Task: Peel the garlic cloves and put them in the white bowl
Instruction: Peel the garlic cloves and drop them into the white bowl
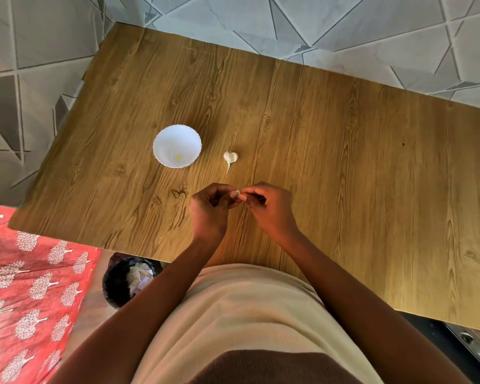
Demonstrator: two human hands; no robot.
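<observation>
we pinch one garlic clove [237, 194] between both hands, the left hand [209, 207] gripping it and the right hand [266, 205] picking at its skin; the white bowl [177, 145] sits up and left, nearer our left hand, the remaining garlic [230, 157] just ahead on the counter [344, 162]

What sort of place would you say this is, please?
Probably a home kitchen or dining corner: a wood-grain table beside a geometric grey tiled wall, a small white scalloped bowl, and a black waste bin below.
</observation>
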